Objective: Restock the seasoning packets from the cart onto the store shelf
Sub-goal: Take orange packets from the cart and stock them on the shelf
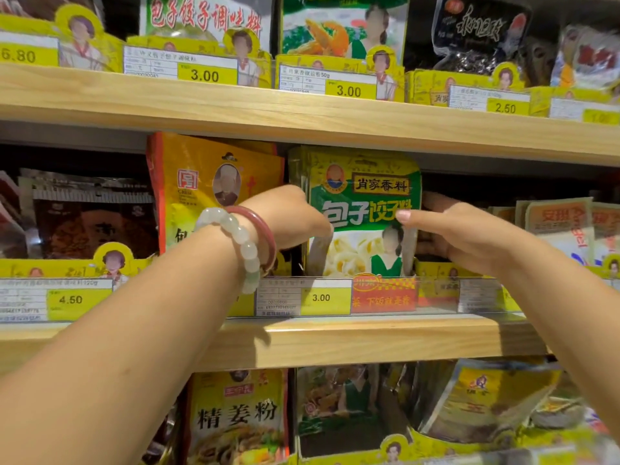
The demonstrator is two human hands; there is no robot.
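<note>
Both hands worked one stack of packets [364,213] on the middle shelf [335,344]. The right hand [449,229] held a closed grip on the stack's right edge: the thumb lay across the front face of the leading green and yellow packet, and the fingers curled behind the stack, where the packets hid them. The left hand [295,218] was at the stack's left edge with its fingers bent toward the packets. Whether they pinched the edge or only pressed against it could not be told, since the fingertips were turned away from the camera.

The stack stood upright in its slot behind the price strip [302,297], with its bottom edge hidden by the strip and its top close under the shelf above. An orange packet [201,189] stood just beside it on the left, and pale packets [553,226] stood near on the right. The cart was not in view.

The step in hand appeared to be seating and squaring the stack. To do it well, the two hands should press inward evenly so that the packets line up face to face, then ease the stack back until it rests against those behind. The front packet should finish upright with its label facing out, above the 3.00 tag. Pressure should stay low on the edges, since thin foil packets are likely to buckle or slide over one another. The left wrist should keep clear of the orange packet to avoid tipping it.
</note>
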